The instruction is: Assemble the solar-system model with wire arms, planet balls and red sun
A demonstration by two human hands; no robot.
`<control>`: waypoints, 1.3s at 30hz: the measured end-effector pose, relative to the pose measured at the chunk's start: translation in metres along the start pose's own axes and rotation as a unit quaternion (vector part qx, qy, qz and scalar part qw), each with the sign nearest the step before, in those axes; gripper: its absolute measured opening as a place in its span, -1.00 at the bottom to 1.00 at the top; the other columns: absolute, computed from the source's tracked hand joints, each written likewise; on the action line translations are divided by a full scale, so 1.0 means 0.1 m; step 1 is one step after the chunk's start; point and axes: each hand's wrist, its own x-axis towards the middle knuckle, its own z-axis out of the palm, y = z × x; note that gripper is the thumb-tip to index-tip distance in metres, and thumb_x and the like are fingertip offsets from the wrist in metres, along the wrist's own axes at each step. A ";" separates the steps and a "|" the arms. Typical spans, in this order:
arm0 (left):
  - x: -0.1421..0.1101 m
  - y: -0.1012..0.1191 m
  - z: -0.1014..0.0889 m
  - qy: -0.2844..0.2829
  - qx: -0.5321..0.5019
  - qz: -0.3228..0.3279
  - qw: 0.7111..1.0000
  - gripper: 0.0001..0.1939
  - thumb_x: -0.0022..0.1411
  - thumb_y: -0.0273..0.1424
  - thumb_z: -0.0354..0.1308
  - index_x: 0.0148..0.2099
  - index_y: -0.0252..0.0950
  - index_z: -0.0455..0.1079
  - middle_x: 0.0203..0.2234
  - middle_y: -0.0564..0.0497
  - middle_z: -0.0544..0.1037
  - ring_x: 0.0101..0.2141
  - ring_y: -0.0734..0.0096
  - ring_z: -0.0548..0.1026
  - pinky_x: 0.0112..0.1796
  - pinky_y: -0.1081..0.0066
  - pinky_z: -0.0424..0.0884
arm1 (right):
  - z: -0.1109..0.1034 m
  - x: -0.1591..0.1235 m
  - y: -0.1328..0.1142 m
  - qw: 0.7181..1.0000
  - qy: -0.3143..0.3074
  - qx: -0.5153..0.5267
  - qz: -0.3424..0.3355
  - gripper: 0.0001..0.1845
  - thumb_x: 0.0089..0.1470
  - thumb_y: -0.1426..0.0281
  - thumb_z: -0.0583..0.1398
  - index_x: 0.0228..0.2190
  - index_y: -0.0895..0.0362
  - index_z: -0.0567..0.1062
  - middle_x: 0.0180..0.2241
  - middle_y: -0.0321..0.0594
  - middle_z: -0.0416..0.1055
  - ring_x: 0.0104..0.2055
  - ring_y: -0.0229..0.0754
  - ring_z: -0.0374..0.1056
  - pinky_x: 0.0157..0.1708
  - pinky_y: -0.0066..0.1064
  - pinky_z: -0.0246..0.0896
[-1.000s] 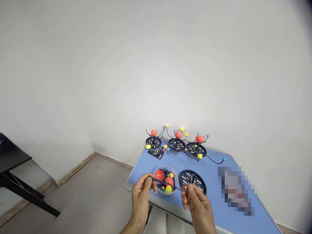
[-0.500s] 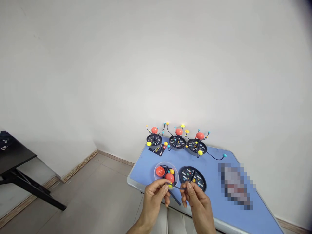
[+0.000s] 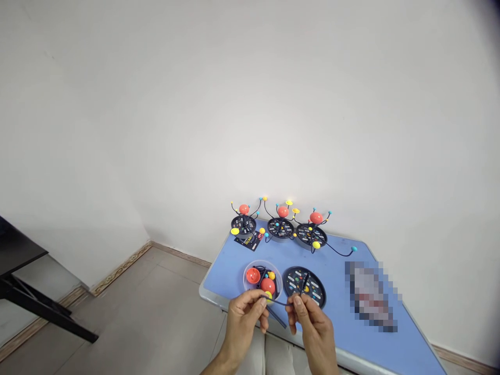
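Note:
My left hand (image 3: 244, 317) pinches one end of a thin black curved rod (image 3: 278, 302) between thumb and fingertips. At the other end, my right hand (image 3: 311, 323) is closed on the same rod. Behind my left fingers stands a clear round tub (image 3: 246, 289) with red ball halves (image 3: 253, 275), small yellow and blue balls and black parts in it. A round black base (image 3: 294, 277) printed with planets lies just beyond my right hand, a short black post (image 3: 305, 282) on it. Below the rod is a straight dark stick (image 3: 277, 316); whether it is held or lying is unclear.
Along the back of the blue table (image 3: 228, 263) stand three planet models (image 3: 280, 227) with red balls and curved arms. A black card (image 3: 248, 241) lies by the left one. A blurred-out flat item (image 3: 369, 296) lies to the right. A black table (image 3: 21, 247) is at far left.
The whole view has shifted slightly, so the things on the table appear a little further left. Both hands keep hold of the black curved rod, in nearly the same pose.

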 end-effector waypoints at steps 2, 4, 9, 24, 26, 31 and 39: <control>0.00 -0.01 0.01 0.008 -0.020 -0.001 1.000 -0.55 -0.07 -0.04 0.41 -0.34 -0.36 0.58 -0.67 0.07 0.47 -0.70 0.52 0.38 -0.66 0.51 0.31 | 0.01 0.00 0.00 0.999 -0.014 0.048 0.021 -0.52 -0.16 -0.05 0.38 -0.45 0.13 0.58 -0.59 -0.27 0.41 -0.57 -0.27 0.23 -0.64 -0.47 0.16; -0.01 -0.01 0.03 0.011 -0.042 -0.009 0.999 -0.56 -0.08 -0.06 0.42 -0.33 -0.36 0.59 -0.67 0.06 0.48 -0.70 0.52 0.38 -0.67 0.51 0.30 | 0.03 0.00 0.00 0.993 -0.036 0.108 0.041 -0.56 -0.19 0.02 0.42 -0.40 0.11 0.60 -0.61 -0.32 0.38 -0.57 -0.30 0.22 -0.65 -0.51 0.12; -0.02 -0.03 0.11 -0.006 -0.075 -0.013 0.997 -0.61 -0.03 -0.12 0.41 -0.30 -0.37 0.60 -0.65 0.05 0.49 -0.69 0.49 0.40 -0.65 0.50 0.31 | 0.15 -0.03 -0.02 0.981 -0.061 0.170 0.066 -0.55 -0.35 0.12 0.51 -0.40 0.12 0.63 -0.54 -0.25 0.46 -0.54 -0.28 0.27 -0.63 -0.51 0.15; -0.15 0.17 -0.03 -0.011 -0.053 0.045 0.998 -0.68 0.05 -0.19 0.40 -0.22 -0.32 0.59 -0.55 0.00 0.60 -0.57 0.38 0.55 -0.46 0.39 0.53 | -0.23 -0.11 -0.17 0.990 0.017 0.137 0.023 -0.68 -0.14 0.16 0.44 -0.39 0.12 0.59 -0.52 -0.24 0.47 -0.58 -0.29 0.29 -0.66 -0.51 0.21; -0.18 0.17 -0.01 -0.008 -0.053 0.046 0.997 -0.68 0.05 -0.19 0.40 -0.24 -0.32 0.59 -0.55 0.00 0.60 -0.57 0.39 0.55 -0.48 0.40 0.52 | -0.21 -0.18 -0.17 0.990 0.006 0.141 0.017 -0.71 -0.12 0.17 0.43 -0.42 0.12 0.60 -0.47 -0.22 0.47 -0.56 -0.28 0.30 -0.67 -0.49 0.22; -0.24 0.09 0.03 -0.027 -0.053 0.068 0.996 -0.75 0.07 -0.25 0.40 -0.26 -0.31 0.58 -0.60 0.04 0.58 -0.57 0.45 0.53 -0.45 0.46 0.51 | -0.10 -0.24 -0.11 0.989 -0.019 0.142 -0.022 -0.76 -0.08 0.18 0.40 -0.44 0.07 0.62 -0.25 -0.12 0.51 -0.44 -0.18 0.39 -0.60 -0.42 0.32; -0.28 0.04 -0.02 -0.059 -0.026 0.077 0.995 -0.75 0.13 -0.27 0.36 -0.16 -0.27 0.58 -0.56 0.04 0.58 -0.53 0.45 0.55 -0.41 0.48 0.50 | -0.13 -0.19 -0.11 0.993 -0.058 0.086 -0.063 -0.80 0.02 0.21 0.35 -0.44 0.09 0.63 -0.33 -0.16 0.49 -0.51 -0.23 0.37 -0.45 -0.35 0.39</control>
